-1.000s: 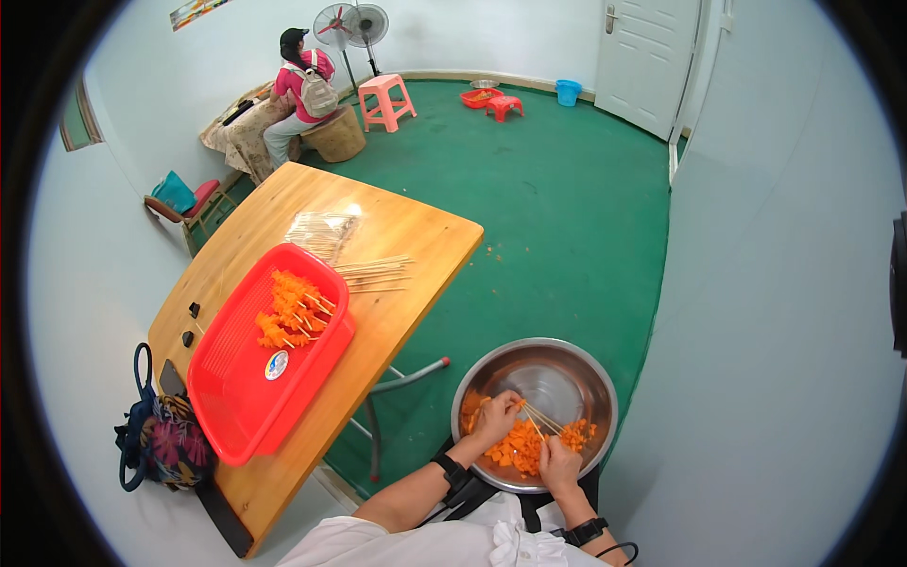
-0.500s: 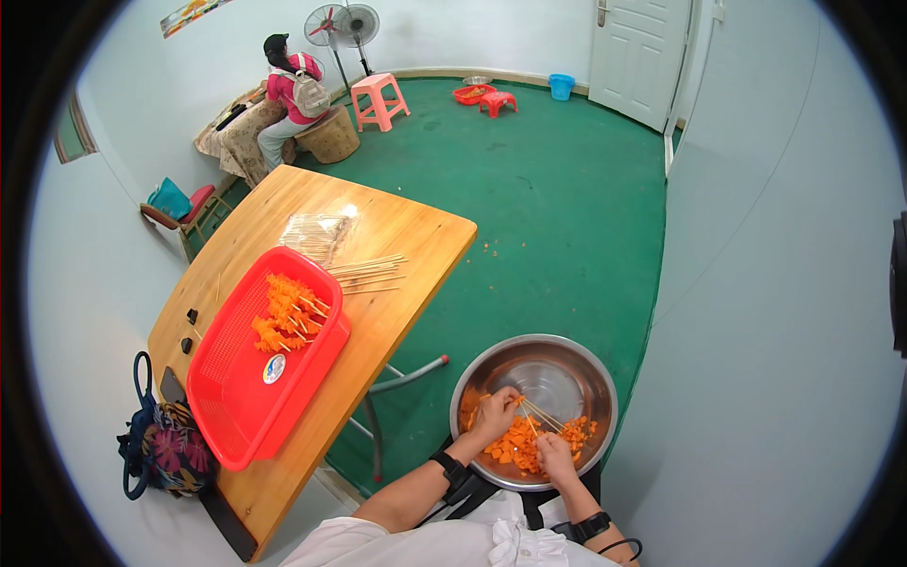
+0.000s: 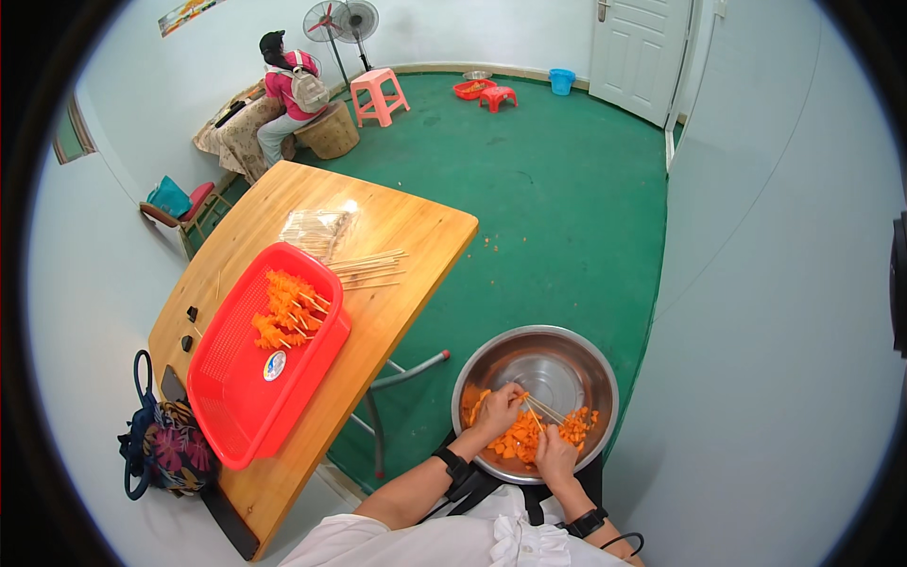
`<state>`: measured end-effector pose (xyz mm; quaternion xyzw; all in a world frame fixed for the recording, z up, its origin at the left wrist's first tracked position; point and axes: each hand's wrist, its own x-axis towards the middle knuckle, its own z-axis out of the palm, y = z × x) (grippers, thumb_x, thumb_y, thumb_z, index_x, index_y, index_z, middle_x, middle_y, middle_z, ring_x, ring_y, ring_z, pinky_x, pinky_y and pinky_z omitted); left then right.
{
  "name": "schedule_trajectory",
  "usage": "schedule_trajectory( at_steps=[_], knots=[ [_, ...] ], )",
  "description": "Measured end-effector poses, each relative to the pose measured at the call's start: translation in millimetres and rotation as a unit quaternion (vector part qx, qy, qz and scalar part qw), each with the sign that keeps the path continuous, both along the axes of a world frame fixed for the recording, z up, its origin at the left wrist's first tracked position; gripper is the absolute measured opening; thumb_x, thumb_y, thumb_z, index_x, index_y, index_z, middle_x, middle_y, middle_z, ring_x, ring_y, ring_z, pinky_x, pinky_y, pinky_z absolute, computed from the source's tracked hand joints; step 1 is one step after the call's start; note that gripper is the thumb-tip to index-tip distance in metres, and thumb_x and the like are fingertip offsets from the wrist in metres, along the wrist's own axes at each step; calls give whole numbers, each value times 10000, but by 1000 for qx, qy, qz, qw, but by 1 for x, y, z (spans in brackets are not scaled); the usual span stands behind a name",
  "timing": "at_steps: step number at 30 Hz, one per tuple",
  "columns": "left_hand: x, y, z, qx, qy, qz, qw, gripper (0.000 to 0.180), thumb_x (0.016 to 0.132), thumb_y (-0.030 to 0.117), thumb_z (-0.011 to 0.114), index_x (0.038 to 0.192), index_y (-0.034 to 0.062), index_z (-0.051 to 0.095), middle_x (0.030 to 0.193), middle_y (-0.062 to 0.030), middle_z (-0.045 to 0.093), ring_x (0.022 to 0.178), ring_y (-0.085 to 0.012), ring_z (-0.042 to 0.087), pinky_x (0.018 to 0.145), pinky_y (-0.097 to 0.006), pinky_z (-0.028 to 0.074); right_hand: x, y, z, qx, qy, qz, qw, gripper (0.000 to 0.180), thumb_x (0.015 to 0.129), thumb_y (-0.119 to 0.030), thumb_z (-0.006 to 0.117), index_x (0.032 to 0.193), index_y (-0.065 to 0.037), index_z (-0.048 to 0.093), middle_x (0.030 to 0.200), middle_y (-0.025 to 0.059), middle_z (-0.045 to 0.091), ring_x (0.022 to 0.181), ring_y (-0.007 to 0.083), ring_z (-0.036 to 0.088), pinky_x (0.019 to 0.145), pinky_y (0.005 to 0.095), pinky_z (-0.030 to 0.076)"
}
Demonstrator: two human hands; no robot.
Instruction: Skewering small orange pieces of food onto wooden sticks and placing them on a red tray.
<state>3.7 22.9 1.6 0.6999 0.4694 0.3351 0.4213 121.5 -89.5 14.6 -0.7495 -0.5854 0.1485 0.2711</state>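
Steel bowl (image 3: 553, 359), orange chunks (image 3: 518, 440) under left hand (image 3: 499, 408), right hand (image 3: 555, 454)

The location was a plain room used as an informal food-preparation area. Indicators: a green floor (image 3: 529, 189), pale walls, a white door (image 3: 635, 47), a wooden table (image 3: 397, 236) carrying a red tray (image 3: 236, 397), plastic stools (image 3: 380, 94), a standing fan (image 3: 342, 24), and a steel bowl (image 3: 548, 364) of orange pieces.

Both hands' fingertips sink among the orange pieces (image 3: 529, 437) in the steel bowl (image 3: 535, 352), so each grip is unclear.
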Motion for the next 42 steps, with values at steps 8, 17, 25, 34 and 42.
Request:
schedule_trajectory(
  at_steps=[8,17,25,34,42],
  knots=[
    [1,-4,8,-41,33,-21,998,133,776,48,552,900,5,571,757,-136,635,735,-216,646,643,-295,492,12,0,-15,-44,298,-43,952,191,840,-140,508,708,-11,461,546,119,480,501,190,481,484,326,374],
    [1,-2,3,4,-14,-32,999,130,764,12,532,886,-12,567,767,-184,621,719,-286,636,625,-334,494,10,0,-20,-3,267,-39,963,186,851,-133,502,727,-1,461,548,55,457,514,124,441,481,300,367],
    [0,-8,13,-3,33,-64,997,143,758,15,531,894,-3,571,766,-189,619,729,-293,634,635,-346,494,11,-2,-30,-43,326,-56,943,207,861,-125,498,691,-24,437,543,11,462,506,111,471,464,273,359],
    [-1,-9,-9,-17,23,-89,996,146,762,11,535,901,-20,566,767,-153,627,727,-215,642,635,-300,490,13,5,-45,-39,344,-45,937,166,870,-116,491,723,-43,469,561,-31,434,502,52,399,446,224,333],
    [8,-23,-16,-12,11,-154,988,157,748,41,555,898,-4,570,771,-185,625,754,-286,637,655,-341,495,8,16,-23,-27,274,-67,959,207,848,-183,500,740,-8,482,606,160,517,565,281,532,547,368,414]
  ],
)
